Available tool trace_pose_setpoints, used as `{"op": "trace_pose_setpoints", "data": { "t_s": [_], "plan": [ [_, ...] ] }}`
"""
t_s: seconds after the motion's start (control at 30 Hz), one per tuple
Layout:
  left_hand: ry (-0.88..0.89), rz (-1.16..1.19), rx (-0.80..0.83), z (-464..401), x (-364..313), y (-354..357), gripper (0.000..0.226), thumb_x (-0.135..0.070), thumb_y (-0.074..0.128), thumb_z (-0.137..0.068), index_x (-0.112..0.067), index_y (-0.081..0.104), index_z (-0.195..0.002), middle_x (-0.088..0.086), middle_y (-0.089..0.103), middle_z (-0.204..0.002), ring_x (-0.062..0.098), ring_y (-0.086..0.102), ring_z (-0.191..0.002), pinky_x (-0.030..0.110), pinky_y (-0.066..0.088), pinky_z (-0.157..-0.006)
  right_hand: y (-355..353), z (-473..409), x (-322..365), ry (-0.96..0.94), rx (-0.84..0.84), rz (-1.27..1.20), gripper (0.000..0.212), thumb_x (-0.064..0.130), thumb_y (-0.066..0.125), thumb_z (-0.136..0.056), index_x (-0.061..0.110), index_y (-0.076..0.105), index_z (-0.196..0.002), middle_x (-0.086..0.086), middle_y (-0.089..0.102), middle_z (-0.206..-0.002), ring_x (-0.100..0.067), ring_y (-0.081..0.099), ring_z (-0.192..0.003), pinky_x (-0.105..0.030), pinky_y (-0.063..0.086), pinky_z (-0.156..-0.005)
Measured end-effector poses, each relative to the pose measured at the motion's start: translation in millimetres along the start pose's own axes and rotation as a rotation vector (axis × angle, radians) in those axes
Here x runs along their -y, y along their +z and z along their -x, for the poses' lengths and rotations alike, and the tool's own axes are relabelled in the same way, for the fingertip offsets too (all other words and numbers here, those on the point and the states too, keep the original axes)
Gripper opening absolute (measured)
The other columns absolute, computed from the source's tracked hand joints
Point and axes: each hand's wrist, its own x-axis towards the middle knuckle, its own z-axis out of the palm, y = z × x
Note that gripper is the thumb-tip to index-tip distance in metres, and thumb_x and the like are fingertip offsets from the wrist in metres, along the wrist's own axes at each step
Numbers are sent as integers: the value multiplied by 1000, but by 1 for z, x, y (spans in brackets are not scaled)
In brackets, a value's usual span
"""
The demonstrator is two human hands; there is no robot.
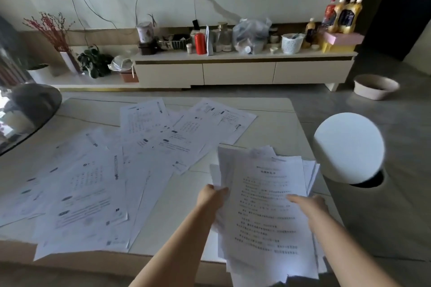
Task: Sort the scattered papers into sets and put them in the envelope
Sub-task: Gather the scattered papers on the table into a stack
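Held nearest the camera, above the near right corner of the tabletop [275, 114], is a gathered stack of papers [268, 212], its sheets unevenly aligned and fanned at the top edge. The stack is gripped at its left edge by the left hand [213, 196], whose fingers are curled round the sheets. The right hand [310, 202] is laid against the right side of the stack, with the thumb pressed onto the printed top sheet; the other fingers are hidden behind the paper, so the hold is judged a pinch.

One set appears to have been collected, though it has not been squared. Much is left: the scattered papers [93, 182] are spread in overlapping layers from the near left edge of the tabletop toward the far middle, and a further group [210, 119] lies near the far edge. At least two print layouts can be made out among them, so sorting is judged far from finished.

No envelope can be seen, so the final step has not been started. A white round lamp [347, 147] stands just off the right edge.
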Motion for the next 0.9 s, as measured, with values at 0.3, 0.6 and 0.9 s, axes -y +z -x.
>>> {"op": "trace_pose_setpoints", "data": {
  "t_s": [0.3, 0.6, 0.9],
  "plan": [
    [147, 45, 20, 8, -22, -24, 16, -7, 70, -81, -7, 64, -96, 9, 66, -88, 16, 60, -67, 24, 51, -58, -14, 15, 27, -344, 413, -8, 30, 2, 65, -85, 13, 58, -112, -7, 67, -107, -23, 64, -92, -39, 52, -84],
    [595, 293, 163, 52, -74, -83, 43, -9, 77, -75, -11, 58, -113, 6, 72, -104, 22, 69, -95, 26, 57, -73, -43, 66, 106, -644, 559, -262, 41, 0, 66, -78, 20, 59, -114, 4, 71, -107, -14, 66, -99, -33, 50, -84],
    [504, 482, 50, 33, -71, -56, 56, -13, 83, -70, -13, 52, -117, 10, 69, -106, 23, 70, -91, 32, 58, -70, -19, 61, 101, -628, 395, -238, 37, -10, 61, -80, 13, 56, -108, -3, 67, -101, -19, 62, -97, -27, 46, -73]
  ]
}}
